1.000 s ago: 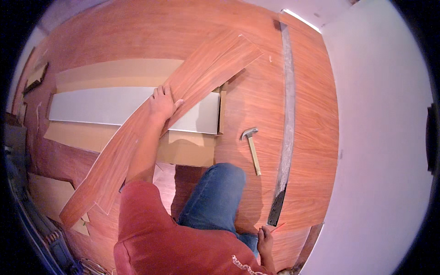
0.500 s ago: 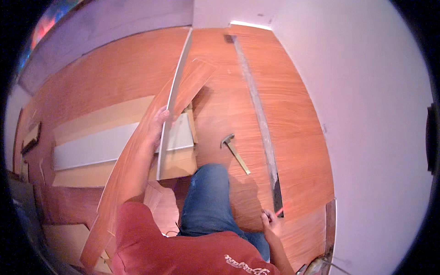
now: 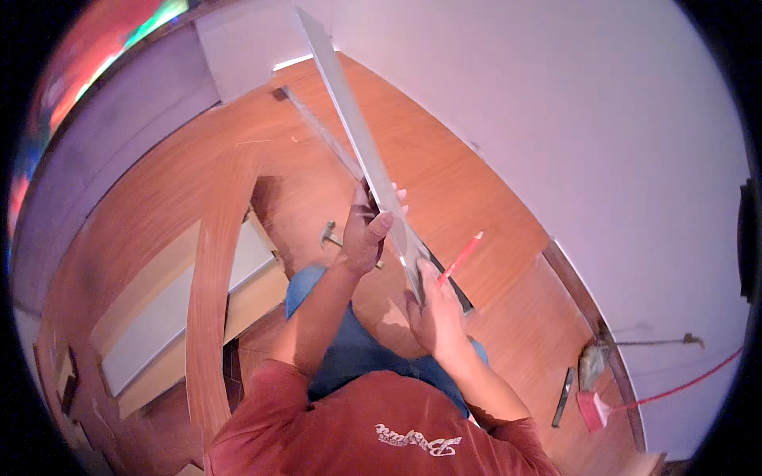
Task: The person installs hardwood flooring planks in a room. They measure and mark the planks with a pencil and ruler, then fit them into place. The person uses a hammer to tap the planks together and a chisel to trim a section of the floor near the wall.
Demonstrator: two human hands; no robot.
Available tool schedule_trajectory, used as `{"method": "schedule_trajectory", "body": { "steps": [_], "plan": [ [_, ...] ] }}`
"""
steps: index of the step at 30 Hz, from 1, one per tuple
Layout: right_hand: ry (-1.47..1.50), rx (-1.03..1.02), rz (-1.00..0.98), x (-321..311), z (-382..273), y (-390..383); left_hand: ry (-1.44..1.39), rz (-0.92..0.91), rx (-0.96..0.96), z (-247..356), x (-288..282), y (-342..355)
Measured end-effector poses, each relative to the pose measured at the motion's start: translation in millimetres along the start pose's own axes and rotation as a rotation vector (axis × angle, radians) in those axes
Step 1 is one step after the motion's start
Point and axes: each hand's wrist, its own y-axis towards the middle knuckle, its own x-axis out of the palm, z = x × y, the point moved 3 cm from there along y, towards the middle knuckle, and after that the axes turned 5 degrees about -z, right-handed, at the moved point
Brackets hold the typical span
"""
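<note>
A long, narrow plank strip (image 3: 349, 119) with a pale grey face is held up and tilted in front of me, its far end raised toward the wall. My left hand (image 3: 370, 234) is wrapped round it about midway, thumb on the near side. Near its lower end, my right hand (image 3: 436, 313) grips the strip while a red pencil (image 3: 460, 259) sticks out between its fingers. Partly behind my left hand, a claw hammer (image 3: 329, 233) lies on the wood-look floor. Beyond the strip runs a narrow gap (image 3: 317, 131) in the floor, partly hidden by it.
At the left, a loose wood-look plank (image 3: 210, 317) lies across a pale board (image 3: 151, 333) on cardboard. Along the right wall (image 3: 556, 119) are a red-and-white brush-like thing (image 3: 591, 411) with a red cord, a dark flat bar (image 3: 563, 397) and a metal tool (image 3: 594, 365).
The strip has swung from the left to in front of me. My right hand, with the pencil, has come up from the floor and taken hold of its lower end. The view has turned right.
</note>
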Motion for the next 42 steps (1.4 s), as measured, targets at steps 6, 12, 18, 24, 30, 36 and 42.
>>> {"method": "schedule_trajectory", "body": {
  "steps": [6, 12, 18, 24, 30, 36, 42],
  "plan": [
    [-0.178, 0.081, 0.234, -35, 45, -69, 0.057, -0.107, -0.115, -26, 74, -3],
    [-0.144, 0.151, 0.307, -50, 65, -112, 0.082, -0.171, -0.174, -55, 117, -9],
    [0.136, 0.258, 0.363, -63, 78, -138, 0.229, -0.188, -0.182, -58, 139, -19],
    [0.398, 0.328, 0.369, -62, 83, -157, 0.179, -0.244, -0.202, -72, 152, -19],
    [0.655, 0.287, 0.560, -35, 102, -167, 0.241, -0.278, -0.354, -84, 160, -38],
    [0.586, 0.427, 0.672, -9, 126, -182, 0.530, -0.505, -0.432, -112, 172, -51],
    [0.495, 0.617, 0.706, 13, 152, -204, 0.735, -0.476, -0.595, -157, 189, -55]
  ]
}}
